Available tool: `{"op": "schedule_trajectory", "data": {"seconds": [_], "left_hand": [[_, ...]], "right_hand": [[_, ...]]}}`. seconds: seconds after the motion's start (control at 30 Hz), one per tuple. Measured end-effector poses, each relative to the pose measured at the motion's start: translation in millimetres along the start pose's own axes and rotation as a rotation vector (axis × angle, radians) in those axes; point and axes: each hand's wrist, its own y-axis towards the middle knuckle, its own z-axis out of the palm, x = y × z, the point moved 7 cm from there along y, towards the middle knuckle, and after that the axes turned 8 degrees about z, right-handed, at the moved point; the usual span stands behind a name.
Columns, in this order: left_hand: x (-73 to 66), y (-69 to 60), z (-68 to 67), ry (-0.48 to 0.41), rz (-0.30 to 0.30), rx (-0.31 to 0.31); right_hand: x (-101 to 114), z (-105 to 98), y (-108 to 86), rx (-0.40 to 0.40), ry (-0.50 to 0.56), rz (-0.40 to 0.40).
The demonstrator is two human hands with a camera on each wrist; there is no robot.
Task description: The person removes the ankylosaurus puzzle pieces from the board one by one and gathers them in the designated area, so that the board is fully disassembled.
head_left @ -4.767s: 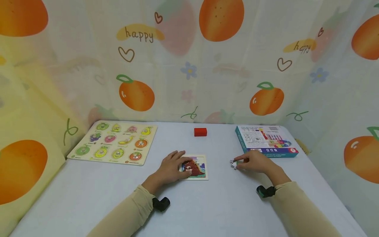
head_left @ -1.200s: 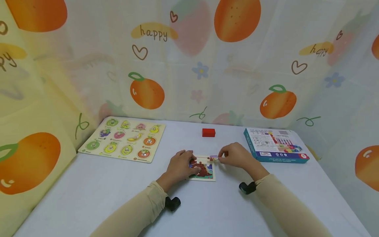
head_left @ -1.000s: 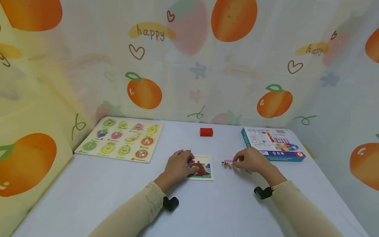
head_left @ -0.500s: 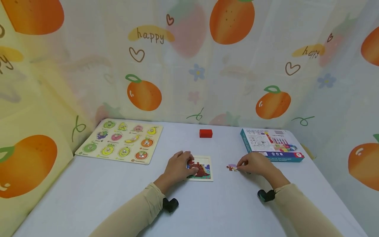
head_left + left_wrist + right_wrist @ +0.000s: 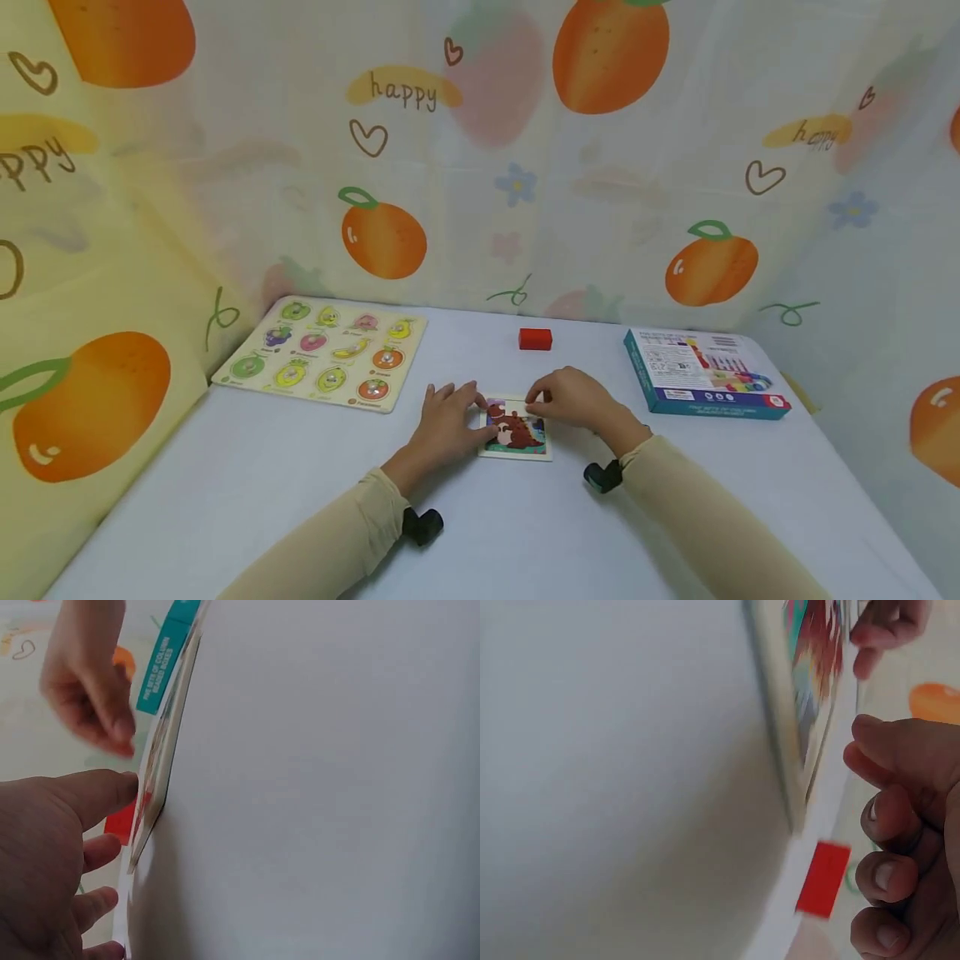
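A small jigsaw puzzle [image 5: 517,432] of a red-brown dinosaur lies in a pale frame on the white table, with light gaps along its upper part. My left hand [image 5: 442,429] rests at its left edge, thumb and index finger touching it, fingers spread in the left wrist view. My right hand [image 5: 573,404] is over the puzzle's upper right corner, thumb and index finger pinched together on a puzzle piece that the fingers almost wholly hide. In the right wrist view its other fingers are curled, and the puzzle looks blurred.
A fruit puzzle board [image 5: 322,354] lies at the back left. Behind the small puzzle is a red block [image 5: 536,339]. A teal and white box [image 5: 705,375] lies at the back right. A fruit-printed curtain [image 5: 450,183] stands behind the table.
My right hand took the lavender and brown piece off the puzzle to the table on the right, then came back over the puzzle. The left hand slid leftward, uncovering more of the picture.
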Motion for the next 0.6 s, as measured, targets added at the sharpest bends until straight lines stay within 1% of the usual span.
{"op": "schedule_trajectory", "data": {"seconds": [0.07, 0.13, 0.2, 0.47, 0.6], "left_hand": [[-2.1, -2.7, -1.2, 0.003, 0.020, -0.003], [-4.9, -5.2, -2.1, 0.008, 0.039, -0.003], [-6.1, -6.7, -2.3, 0.010, 0.043, -0.002], [-4.2, -11.1, -4.6, 0.036, 0.020, -0.005], [-2.7, -13.8, -7.2, 0.060, 0.009, 0.002]], "right_hand": [[11, 4, 8.3, 0.009, 0.012, -0.011], [16, 8, 15.3, 0.016, 0.019, -0.004], [19, 11, 20.1, 0.012, 0.027, -0.002], [26, 17, 26.3, 0.012, 0.094, 0.023], [29, 17, 28.1, 0.010, 0.111, 0.030]]}}
